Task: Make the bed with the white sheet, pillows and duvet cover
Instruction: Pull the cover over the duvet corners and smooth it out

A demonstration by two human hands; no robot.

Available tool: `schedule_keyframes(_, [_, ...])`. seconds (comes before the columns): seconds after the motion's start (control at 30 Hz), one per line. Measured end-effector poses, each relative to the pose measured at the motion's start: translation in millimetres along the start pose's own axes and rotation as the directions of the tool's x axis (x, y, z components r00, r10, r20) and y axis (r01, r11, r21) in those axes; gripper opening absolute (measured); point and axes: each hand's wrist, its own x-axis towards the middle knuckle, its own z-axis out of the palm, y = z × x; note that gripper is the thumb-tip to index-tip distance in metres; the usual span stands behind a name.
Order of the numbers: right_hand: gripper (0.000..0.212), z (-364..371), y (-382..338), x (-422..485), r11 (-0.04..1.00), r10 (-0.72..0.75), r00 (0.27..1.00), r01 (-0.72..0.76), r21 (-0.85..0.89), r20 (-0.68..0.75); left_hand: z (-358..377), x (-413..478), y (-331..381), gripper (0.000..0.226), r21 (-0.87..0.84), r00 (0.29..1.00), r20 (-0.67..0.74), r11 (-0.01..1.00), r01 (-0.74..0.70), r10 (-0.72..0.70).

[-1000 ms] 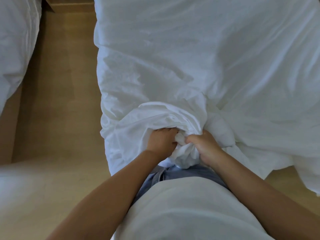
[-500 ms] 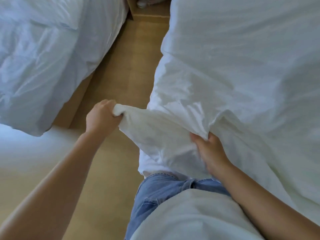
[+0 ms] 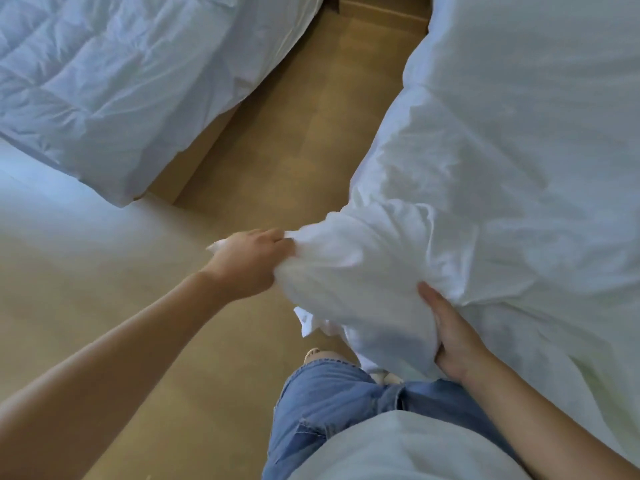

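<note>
A big white duvet in its cover lies over the bed on the right and hangs off its near corner. My left hand grips a bunched corner of the cover and holds it out to the left over the floor. My right hand grips the duvet's lower edge from underneath, close to my hip, with the fingers buried in the fabric. A loose flap of white cloth dangles below the bundle between my hands.
A second bed with a rumpled white duvet fills the upper left. A strip of tan floor runs between the two beds. A low wooden base closes the aisle at the far end. My jeans show below.
My left hand has pulled the cover's corner out to the left, away from my right hand. The view has swung left, bringing the second bed into sight.
</note>
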Motion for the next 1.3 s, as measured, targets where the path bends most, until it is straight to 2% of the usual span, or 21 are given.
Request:
schedule_keyframes(0.03, [0.051,4.4,11.7,0.7,1.000,0.000,0.998,-0.001,-0.030,-0.062,8.2,-22.2,-20.1,0.037,0.050,0.981,0.143,0.991,0.121,-0.127])
schedule_keyframes(0.1, [0.043,12.0,46.7,2.4,0.989,0.011,0.977,-0.042,-0.141,-0.212,41.9,-70.9,-48.7,0.035,0.181,0.811,0.478,0.942,0.284,-0.337])
schedule_keyframes(0.13, [0.041,13.3,67.7,1.5,0.974,0.024,0.956,-0.088,-0.209,-0.292,66.1,-89.4,-53.8,0.035,0.193,0.742,0.564,0.932,0.308,-0.362])
schedule_keyframes(0.27, [0.045,3.9,134.9,-3.8,0.875,0.075,0.854,-0.304,-0.377,-0.514,154.9,-120.2,-32.0,0.038,0.125,0.721,0.642,0.964,0.236,-0.260])
schedule_keyframes(0.37, [0.049,5.0,158.4,2.1,0.804,0.163,0.830,-0.425,-0.416,-0.533,196.5,-122.6,-22.9,0.034,0.098,0.731,0.644,0.972,0.214,-0.226])
schedule_keyframes(0.47, [0.048,16.2,170.2,15.1,0.783,0.185,0.831,-0.448,-0.431,-0.525,225.0,-121.3,-22.1,0.034,0.041,0.733,0.641,0.964,0.263,-0.228])
schedule_keyframes(0.57, [0.051,30.6,172.9,29.3,0.746,0.237,0.826,-0.492,-0.449,-0.511,246.9,-116.4,-20.9,0.042,0.013,0.660,0.708,0.939,0.343,-0.251])
schedule_keyframes(0.6, [0.054,33.4,174.2,33.1,0.720,0.259,0.819,-0.517,-0.463,-0.512,250.6,-111.8,-18.9,0.046,-0.045,0.624,0.739,0.906,0.422,-0.254])
schedule_keyframes(0.63, [0.057,34.4,176.1,35.7,0.694,0.292,0.819,-0.537,-0.479,-0.494,252.3,-104.4,-15.2,0.050,-0.174,0.609,0.753,0.818,0.548,-0.248])
schedule_keyframes(0.7, [0.058,35.6,181.5,35.9,0.664,0.394,0.838,-0.543,-0.513,-0.377,246.1,-84.3,-0.4,0.054,-0.547,0.680,0.674,0.423,0.723,-0.289])
schedule_keyframes(0.73, [0.060,35.1,183.2,34.9,0.699,0.422,0.855,-0.519,-0.492,-0.303,238.6,-71.2,10.0,0.058,-0.700,0.718,0.583,0.212,0.682,-0.381])
schedule_keyframes(0.77, [0.061,34.0,182.2,33.9,0.781,0.416,0.873,-0.486,-0.391,-0.255,229.5,-56.9,19.9,0.062,-0.789,0.726,0.500,0.098,0.607,-0.473])
schedule_keyframes(0.8, [0.060,31.7,179.0,33.1,0.874,0.397,0.889,-0.442,-0.203,-0.228,222.5,-42.1,29.6,0.067,-0.828,0.731,0.442,0.077,0.556,-0.520])
schedule_keyframes(0.83, [0.061,28.9,173.5,32.6,0.931,0.362,0.910,-0.366,0.019,-0.201,218.2,-27.4,39.2,0.069,-0.832,0.745,0.406,0.122,0.541,-0.530])
schedule_keyframes(0.9, [0.068,24.4,158.8,32.3,0.933,0.248,0.950,-0.181,0.311,-0.191,218.4,-0.7,58.1,0.056,-0.777,0.780,0.414,0.264,0.572,-0.470])
schedule_keyframes(0.97, [0.066,25.2,145.1,35.1,0.936,0.186,0.956,-0.103,0.336,-0.227,223.4,22.3,73.3,0.029,-0.702,0.779,0.477,0.358,0.616,-0.406])
schedule_keyframes(1.03, [0.046,26.9,136.7,38.9,0.963,0.191,0.944,-0.127,0.238,-0.269,228.5,35.9,82.5,0.028,-0.634,0.760,0.530,0.420,0.649,-0.375])
schedule_keyframes(1.1, [0.036,23.7,131.7,43.4,0.966,0.194,0.940,-0.133,0.222,-0.281,230.0,41.8,81.2,0.024,-0.630,0.736,0.508,0.389,0.672,-0.448])
schedule_keyframes(1.13, [0.037,20.2,130.3,45.7,0.958,0.188,0.941,-0.112,0.263,-0.281,228.6,41.4,81.3,0.024,-0.662,0.720,0.489,0.328,0.674,-0.493])
schedule_keyframes(1.2, [0.040,13.0,128.6,45.3,0.906,0.161,0.954,-0.041,0.421,-0.253,223.2,38.1,86.6,0.042,-0.703,0.706,0.489,0.247,0.667,-0.513])
schedule_keyframes(1.3, [0.038,7.5,135.6,33.3,0.794,0.165,0.981,-0.068,0.605,-0.107,210.2,38.6,120.2,0.081,-0.615,0.653,0.716,0.220,0.757,-0.246])
